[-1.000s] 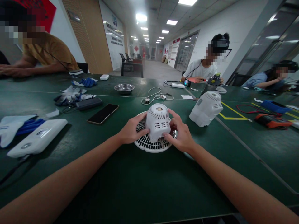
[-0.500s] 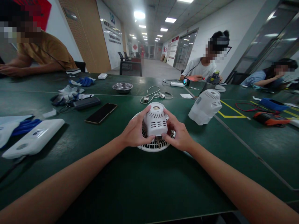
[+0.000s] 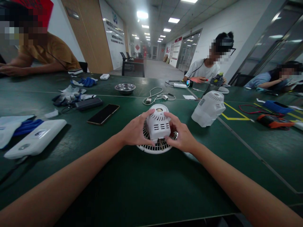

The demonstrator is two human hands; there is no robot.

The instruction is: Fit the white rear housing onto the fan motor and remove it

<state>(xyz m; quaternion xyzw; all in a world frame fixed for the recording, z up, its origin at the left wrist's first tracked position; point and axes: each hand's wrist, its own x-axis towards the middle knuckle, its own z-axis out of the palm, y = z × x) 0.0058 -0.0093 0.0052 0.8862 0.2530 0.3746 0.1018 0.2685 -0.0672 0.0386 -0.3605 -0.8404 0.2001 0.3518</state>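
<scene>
White fan shell point(image 3: 160, 126): one, at 12 o'clock from the person, close by, over the round grille point(image 3: 156, 150). I can't tell if they touch.
Feel: it looks light, hard and a bit smooth, so it may slip. The thin bits by the slots might crack if squeezed too much.
Best hold: both sides, low down, below the top slots, with the thumbs near the front edge.
Left hand point(image 3: 134, 131): fingers bent round the shell's left side, pointer up top, thumb low in front.
Right hand point(image 3: 184, 135): fingers bent round the right side, thumb low in front. Some tips are hidden.
Round grilles: two, one under the shell and a far grille point(image 3: 223, 90) at about 1 o'clock.
Other white shell point(image 3: 208, 110): one, at 2 o'clock from the first.
Phone point(image 3: 103, 114): one, at 10 o'clock.
Metal bowl point(image 3: 125, 89): one, at 11 o'clock.
Orange meter point(image 3: 274, 122): one, at 3 o'clock.
Gloves point(image 3: 86, 82): in heaps, too mixed up to count.
Other people: three, across the table point(image 3: 142, 189).
</scene>
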